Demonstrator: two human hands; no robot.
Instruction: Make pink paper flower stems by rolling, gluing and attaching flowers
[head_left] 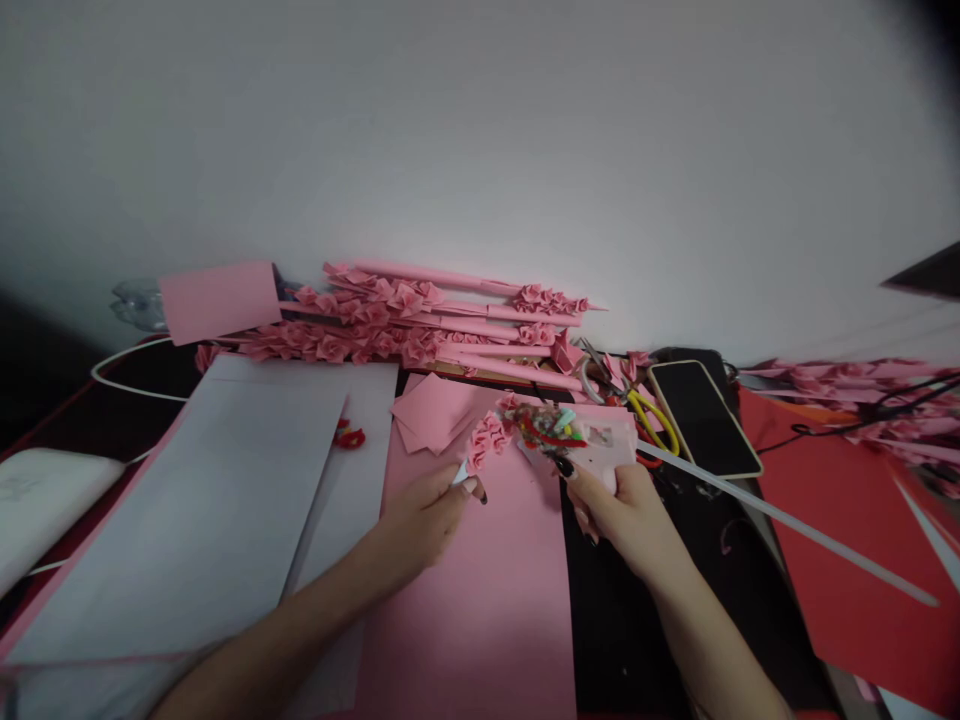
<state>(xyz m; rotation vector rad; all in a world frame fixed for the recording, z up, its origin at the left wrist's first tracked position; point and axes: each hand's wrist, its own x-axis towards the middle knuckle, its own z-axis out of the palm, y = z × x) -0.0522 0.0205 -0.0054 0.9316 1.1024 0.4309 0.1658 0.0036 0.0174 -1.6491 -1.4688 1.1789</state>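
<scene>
My left hand (426,515) is closed around the pale lower end of a pink paper flower stem (487,442), whose ruffled blossoms point up and away. Gripped in my right hand (622,512) is a pale pink hot glue gun (609,460). Its front is crusted with multicoloured residue, and the nozzle end is at the flower's tip; whether they touch I cannot tell. A long translucent glue stick (795,525) juts from the gun's back toward the right. Below both hands lies a large pink paper sheet (472,610), with small pink paper squares (435,410) near its top.
Finished pink paper flower stalks (375,325) are piled along the wall. White sheets (187,500) cover the left side, beside a white box-like device (52,500). Yellow-handled scissors (656,420), a phone (705,418) and red paper (855,560) lie on the right.
</scene>
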